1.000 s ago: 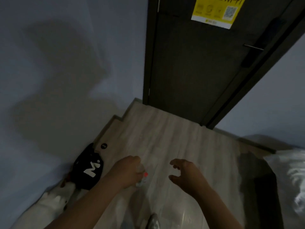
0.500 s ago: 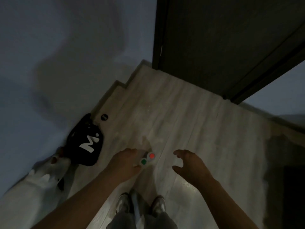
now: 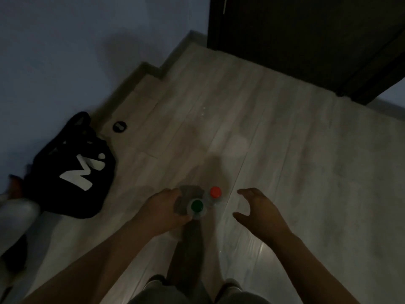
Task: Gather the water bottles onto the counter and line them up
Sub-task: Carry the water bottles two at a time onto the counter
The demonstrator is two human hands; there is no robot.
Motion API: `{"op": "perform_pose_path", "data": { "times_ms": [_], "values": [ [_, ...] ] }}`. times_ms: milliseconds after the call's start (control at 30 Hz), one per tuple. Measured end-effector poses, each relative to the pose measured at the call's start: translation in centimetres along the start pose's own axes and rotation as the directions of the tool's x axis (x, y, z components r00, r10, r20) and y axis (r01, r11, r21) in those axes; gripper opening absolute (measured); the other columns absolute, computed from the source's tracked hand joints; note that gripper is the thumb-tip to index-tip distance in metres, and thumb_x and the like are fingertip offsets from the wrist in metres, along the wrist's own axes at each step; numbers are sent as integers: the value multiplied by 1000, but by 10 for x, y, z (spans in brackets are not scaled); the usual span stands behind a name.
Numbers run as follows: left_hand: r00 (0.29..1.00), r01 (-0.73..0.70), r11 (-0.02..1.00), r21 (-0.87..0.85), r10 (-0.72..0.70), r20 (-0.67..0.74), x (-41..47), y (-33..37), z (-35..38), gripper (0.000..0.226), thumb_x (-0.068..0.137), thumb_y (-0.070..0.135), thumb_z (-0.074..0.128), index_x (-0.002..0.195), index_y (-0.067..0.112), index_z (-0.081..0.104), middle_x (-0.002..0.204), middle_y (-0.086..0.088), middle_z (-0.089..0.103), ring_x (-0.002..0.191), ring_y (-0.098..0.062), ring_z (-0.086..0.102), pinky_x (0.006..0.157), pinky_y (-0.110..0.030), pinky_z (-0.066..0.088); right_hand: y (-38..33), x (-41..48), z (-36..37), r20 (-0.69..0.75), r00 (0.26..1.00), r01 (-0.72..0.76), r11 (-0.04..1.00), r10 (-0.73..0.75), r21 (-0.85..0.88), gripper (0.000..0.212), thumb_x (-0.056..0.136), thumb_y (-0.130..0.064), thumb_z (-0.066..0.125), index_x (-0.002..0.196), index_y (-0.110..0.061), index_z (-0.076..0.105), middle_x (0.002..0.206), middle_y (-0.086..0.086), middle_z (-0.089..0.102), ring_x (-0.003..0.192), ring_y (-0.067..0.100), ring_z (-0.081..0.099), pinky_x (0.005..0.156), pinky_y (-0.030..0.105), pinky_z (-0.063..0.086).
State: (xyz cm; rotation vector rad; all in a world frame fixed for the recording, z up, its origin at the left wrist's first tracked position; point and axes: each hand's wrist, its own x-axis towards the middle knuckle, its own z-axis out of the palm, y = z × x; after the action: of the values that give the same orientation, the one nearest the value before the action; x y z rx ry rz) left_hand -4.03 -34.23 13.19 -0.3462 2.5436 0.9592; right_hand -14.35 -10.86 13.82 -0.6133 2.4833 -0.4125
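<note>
Dark floor (image 3: 285,150) swallows the clear bottles (image 3: 196,206) gripped by left hand (image 3: 163,210); right hand (image 3: 257,210) spread, empty.

A dimly lit room seen from above. A pale grey wood-plank floor (image 3: 285,150) fills most of the view. A blue-grey wall (image 3: 65,51) runs along the left, with a stepped corner. A dark door (image 3: 306,40) stands at the top right. A black bag (image 3: 54,189) with a white letter M lies against the wall, near a small round black disc (image 3: 119,126) on the floor.
</note>
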Motion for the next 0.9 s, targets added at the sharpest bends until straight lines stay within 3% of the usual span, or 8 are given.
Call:
{"op": "perform_pose_path", "data": {
  "times_ms": [100,200,300,500,633,733,833,900],
  "values": [
    [999,-29,998,56,30,-30,29,-38,36,49,74,41,79,117,27,60,108,9,60,101,-7,57,79,-12,38,22,29,45,-54,998,43,999,-44,-17,69,83,-39,71,143,-23,41,139,-3,48,119,13,53,97,21,41],
    [993,-79,986,144,91,-81,48,-67,58,76,62,65,75,125,31,52,112,16,53,97,1,48,72,-7,31,39,51,78,-118,988,94,995,-98,-34,72,82,-35,72,144,-22,39,142,-1,46,122,15,52,98,23,42],
    [978,-136,976,168,159,-135,59,-80,70,89,57,69,76,133,30,48,121,14,53,97,1,46,77,-9,35,52,64,101,-222,960,161,985,-171,-61,74,80,-38,73,144,-22,39,142,-1,48,122,14,52,94,21,40],
    [940,-189,972,136,220,-262,60,-90,82,74,57,67,74,118,31,53,98,23,48,76,10,48,63,-6,35,59,71,126,-326,920,221,975,-218,-28,73,79,-43,72,141,-23,41,136,1,53,116,15,55,91,26,47],
    [906,-323,939,123,344,-245,62,-81,90,68,61,64,72,116,27,58,111,11,62,89,2,54,75,-12,44,58,71,125,-300,926,262,962,-230,72,73,79,-39,74,141,-24,41,135,0,54,115,13,55,93,29,49],
    [902,-371,926,68,377,-208,67,-73,95,56,65,53,79,111,28,58,106,9,63,94,-4,59,84,-30,52,55,74,121,-300,916,311,944,-266,113,69,79,-38,73,139,-24,43,125,-11,54,106,3,54,84,15,44],
    [908,-362,930,69,368,-200,72,-70,96,52,66,48,81,107,30,57,101,9,61,89,-4,59,80,-28,51,51,77,118,-305,911,342,922,-279,179,67,77,-34,74,137,-27,44,102,-27,49,86,-18,50,65,3,38],
    [911,-356,933,58,360,-203,74,-68,95,47,66,47,81,103,29,58,96,9,62,85,-4,60,75,-25,50,51,79,118,-289,913,356,910,-289,214,70,77,-30,75,137,-30,41,106,-28,49,88,-23,49,68,1,38]
  ]
}}
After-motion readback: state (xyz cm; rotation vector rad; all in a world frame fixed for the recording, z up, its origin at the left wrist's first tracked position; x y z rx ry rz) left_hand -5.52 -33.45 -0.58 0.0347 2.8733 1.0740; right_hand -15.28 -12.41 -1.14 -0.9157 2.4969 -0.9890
